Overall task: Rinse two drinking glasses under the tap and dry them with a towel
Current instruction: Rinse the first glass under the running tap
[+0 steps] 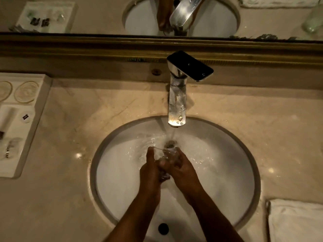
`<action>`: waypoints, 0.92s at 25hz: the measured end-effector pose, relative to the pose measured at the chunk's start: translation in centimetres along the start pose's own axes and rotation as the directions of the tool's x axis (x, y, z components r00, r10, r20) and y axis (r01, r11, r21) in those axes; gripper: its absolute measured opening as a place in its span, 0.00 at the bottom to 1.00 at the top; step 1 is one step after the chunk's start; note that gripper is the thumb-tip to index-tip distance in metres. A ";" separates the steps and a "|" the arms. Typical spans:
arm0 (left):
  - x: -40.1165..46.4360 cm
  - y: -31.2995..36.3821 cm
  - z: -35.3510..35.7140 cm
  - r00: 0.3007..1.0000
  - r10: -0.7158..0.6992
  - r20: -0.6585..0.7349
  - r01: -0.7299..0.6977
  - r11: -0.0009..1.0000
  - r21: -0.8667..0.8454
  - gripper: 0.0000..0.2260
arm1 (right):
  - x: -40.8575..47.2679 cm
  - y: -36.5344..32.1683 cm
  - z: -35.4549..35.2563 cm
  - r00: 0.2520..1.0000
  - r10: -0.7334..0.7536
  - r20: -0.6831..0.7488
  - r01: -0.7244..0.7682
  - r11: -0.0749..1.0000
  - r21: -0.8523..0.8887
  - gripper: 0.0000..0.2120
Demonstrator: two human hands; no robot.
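While tap point(176, 105) water runs, both hands seemingly hold a glass point(167, 154).

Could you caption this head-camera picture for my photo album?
Both hands, left hand and right hand, hold a clear drinking glass under the running chrome tap.

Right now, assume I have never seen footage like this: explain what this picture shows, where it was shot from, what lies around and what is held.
This is one picture from a camera worn on a person's head, looking down at their own bare arms. No machine is involved. The left hand and right hand together grip a clear drinking glass in the white round sink, under water running from the chrome tap. On the beige marble counter a white tray of toiletries sits to the left and a folded white towel at bottom right. A mirror runs along the top; a second glass shows only in it.
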State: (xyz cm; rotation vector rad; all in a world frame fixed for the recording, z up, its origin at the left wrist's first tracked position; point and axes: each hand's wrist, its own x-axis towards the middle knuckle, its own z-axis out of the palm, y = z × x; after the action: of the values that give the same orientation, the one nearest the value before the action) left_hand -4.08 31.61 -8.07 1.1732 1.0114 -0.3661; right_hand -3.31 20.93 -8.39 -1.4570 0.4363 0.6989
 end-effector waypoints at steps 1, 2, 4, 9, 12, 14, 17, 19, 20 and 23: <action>-0.3 -0.4 -0.1 1.000 -0.020 -0.013 0.021 0.997 0.074 0.28 | -0.4 0.2 0.2 1.000 0.017 -0.013 -0.017 1.000 0.026 0.24; -0.6 -0.6 -0.1 0.999 -0.032 0.000 0.032 0.987 0.160 0.30 | -0.6 0.5 0.3 0.998 0.046 -0.033 -0.044 0.997 0.069 0.19; -1.0 -0.8 -0.5 0.999 -0.045 0.031 0.030 0.930 0.366 0.33 | -1.2 1.0 0.5 0.990 0.121 -0.071 -0.110 0.985 0.136 0.18; -0.8 -0.2 -1.9 1.000 -0.003 0.008 -0.002 0.847 0.532 0.24 | -2.7 0.1 0.3 0.961 0.240 -0.135 -0.231 0.970 0.082 0.17; -1.7 0.1 -2.1 0.979 -0.130 0.157 0.080 0.954 0.290 0.26 | -3.6 -0.9 0.7 0.976 0.152 -0.158 -0.167 0.983 -0.083 0.16; -2.3 0.3 -1.9 0.960 -0.096 0.263 0.046 0.981 0.191 0.24 | -4.2 -1.6 0.8 0.987 0.094 -0.131 -0.109 0.987 -0.114 0.15; -2.6 0.7 -2.1 0.938 0.025 0.344 -0.035 0.999 0.022 0.23 | -4.6 -2.7 -0.3 0.999 0.031 -0.010 -0.031 0.999 -0.020 0.12; -2.6 1.4 -2.6 0.944 0.086 0.318 -0.101 0.994 0.032 0.24 | -4.5 -3.3 -1.5 0.999 -0.005 0.050 0.004 0.999 0.034 0.13; -2.8 1.9 -2.8 0.947 0.110 0.301 -0.140 0.987 0.080 0.24 | -4.4 -3.5 -2.0 0.997 -0.009 0.073 0.005 0.998 0.058 0.16; -3.6 2.6 -2.9 0.924 0.215 0.316 -0.283 0.941 0.186 0.31 | -4.6 -3.7 -3.1 0.990 -0.044 0.132 0.042 0.999 0.022 0.22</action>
State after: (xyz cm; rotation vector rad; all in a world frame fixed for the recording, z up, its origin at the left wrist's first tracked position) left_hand -5.57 34.31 -3.73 1.3923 0.5616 -0.4447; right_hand -3.78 17.19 -2.89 -1.3885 0.3077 0.7498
